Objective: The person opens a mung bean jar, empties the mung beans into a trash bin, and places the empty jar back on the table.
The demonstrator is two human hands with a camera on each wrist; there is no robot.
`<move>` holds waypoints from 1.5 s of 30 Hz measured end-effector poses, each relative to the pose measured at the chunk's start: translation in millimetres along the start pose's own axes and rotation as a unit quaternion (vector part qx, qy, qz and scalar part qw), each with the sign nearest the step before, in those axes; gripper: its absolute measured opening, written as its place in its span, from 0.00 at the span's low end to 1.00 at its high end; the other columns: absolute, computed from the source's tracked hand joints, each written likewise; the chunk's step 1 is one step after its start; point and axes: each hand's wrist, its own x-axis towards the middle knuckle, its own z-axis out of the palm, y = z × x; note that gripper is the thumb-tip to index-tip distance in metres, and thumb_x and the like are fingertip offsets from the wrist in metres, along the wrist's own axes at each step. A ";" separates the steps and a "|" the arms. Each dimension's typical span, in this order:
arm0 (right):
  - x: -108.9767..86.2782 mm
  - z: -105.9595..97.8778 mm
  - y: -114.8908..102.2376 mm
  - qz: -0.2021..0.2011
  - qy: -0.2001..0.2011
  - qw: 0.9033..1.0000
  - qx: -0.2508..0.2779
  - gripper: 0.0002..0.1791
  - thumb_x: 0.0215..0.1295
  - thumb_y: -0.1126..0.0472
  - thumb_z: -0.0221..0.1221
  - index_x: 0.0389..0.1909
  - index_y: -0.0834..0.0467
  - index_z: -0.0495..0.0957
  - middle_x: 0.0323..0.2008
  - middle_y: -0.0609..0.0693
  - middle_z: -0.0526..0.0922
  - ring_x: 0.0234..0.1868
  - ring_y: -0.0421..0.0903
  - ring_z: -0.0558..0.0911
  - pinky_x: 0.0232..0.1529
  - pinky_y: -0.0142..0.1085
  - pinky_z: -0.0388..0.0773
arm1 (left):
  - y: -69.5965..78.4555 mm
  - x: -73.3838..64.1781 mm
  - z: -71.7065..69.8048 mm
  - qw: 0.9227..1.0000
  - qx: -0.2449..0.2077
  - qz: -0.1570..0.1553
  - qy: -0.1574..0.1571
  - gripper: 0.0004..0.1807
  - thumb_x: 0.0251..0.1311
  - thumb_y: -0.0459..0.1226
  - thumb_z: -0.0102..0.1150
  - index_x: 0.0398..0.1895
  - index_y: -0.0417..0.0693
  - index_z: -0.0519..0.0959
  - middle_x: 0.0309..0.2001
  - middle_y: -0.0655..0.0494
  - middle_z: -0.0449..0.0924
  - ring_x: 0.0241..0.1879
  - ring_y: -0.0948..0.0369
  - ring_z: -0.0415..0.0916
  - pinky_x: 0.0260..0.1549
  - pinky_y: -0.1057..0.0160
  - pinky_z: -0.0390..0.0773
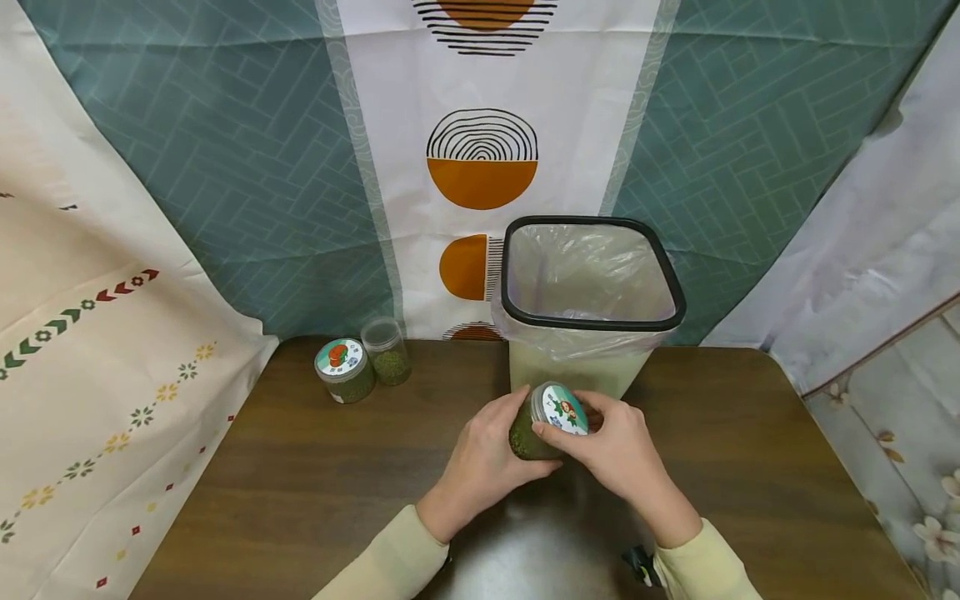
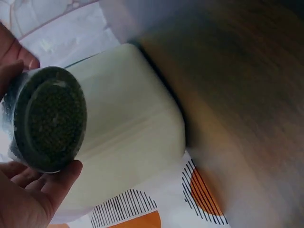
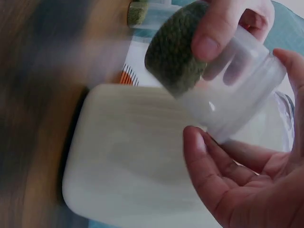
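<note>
In front of the bin, a clear plastic jar is held tilted over the table. Small green beans fill its lower part, and the right wrist view shows clear space above them. My left hand grips the jar's body with fingers and thumb. The right hand holds the lid end, its fingers and thumb around the rim of the lid, which bears a green and white picture label. Beans show through the jar's round base in the left wrist view.
A pale bin with a black rim and a clear liner stands just behind the hands. At the table's back left are a lidded jar with a tomato-like label and a slimmer jar of green beans. Patterned cloth hangs behind.
</note>
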 end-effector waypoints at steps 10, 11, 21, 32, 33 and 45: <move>-0.9 -3.1 -1.0 -0.048 -0.015 0.998 0.030 0.35 0.36 0.33 0.69 0.46 0.46 0.78 0.37 0.41 0.81 0.32 0.39 0.81 0.31 0.30 0.79 | 1.4 -1.7 -4.5 1.000 -0.006 -0.008 0.008 0.49 0.34 0.55 0.73 0.63 0.46 0.68 0.55 0.56 0.77 0.48 0.64 0.79 0.45 0.66 0.80; -1.0 -2.5 -1.3 -0.052 -0.014 0.998 0.037 0.35 0.35 0.33 0.70 0.46 0.45 0.78 0.38 0.40 0.81 0.32 0.39 0.81 0.31 0.30 0.80 | 1.1 -0.9 -5.8 1.000 -0.010 -0.006 0.011 0.47 0.33 0.54 0.74 0.62 0.48 0.69 0.54 0.58 0.77 0.48 0.65 0.79 0.44 0.67 0.80; 0.3 -2.5 2.5 -0.091 0.012 0.993 0.070 0.29 0.36 0.39 0.72 0.44 0.42 0.79 0.36 0.41 0.80 0.31 0.40 0.80 0.31 0.32 0.80 | -2.5 10.9 -15.1 1.000 -0.025 0.011 0.006 0.41 0.30 0.54 0.74 0.56 0.59 0.74 0.50 0.70 0.78 0.41 0.73 0.78 0.40 0.74 0.79; 4.5 -8.5 2.5 -0.167 -0.031 0.985 0.042 0.34 0.37 0.37 0.71 0.50 0.40 0.76 0.41 0.36 0.79 0.38 0.36 0.79 0.39 0.31 0.80 | -6.2 8.8 -21.7 0.993 -0.100 -0.038 -0.043 0.42 0.26 0.57 0.76 0.55 0.69 0.73 0.43 0.72 0.81 0.36 0.74 0.77 0.34 0.74 0.78; 4.3 -10.1 1.8 -0.160 -0.037 0.986 0.037 0.34 0.37 0.37 0.71 0.50 0.39 0.76 0.42 0.35 0.79 0.39 0.36 0.79 0.39 0.32 0.80 | -5.8 8.7 -22.4 0.994 -0.093 -0.033 -0.045 0.43 0.27 0.57 0.75 0.56 0.67 0.73 0.45 0.71 0.80 0.37 0.73 0.77 0.36 0.73 0.79; -0.3 -13.7 -8.9 -0.094 -0.054 0.994 -0.018 0.35 0.33 0.28 0.67 0.44 0.43 0.77 0.32 0.38 0.81 0.28 0.38 0.79 0.29 0.31 0.79 | -1.8 3.0 -27.7 0.999 -0.021 0.002 -0.026 0.46 0.33 0.54 0.74 0.62 0.53 0.70 0.58 0.63 0.74 0.54 0.66 0.75 0.50 0.67 0.78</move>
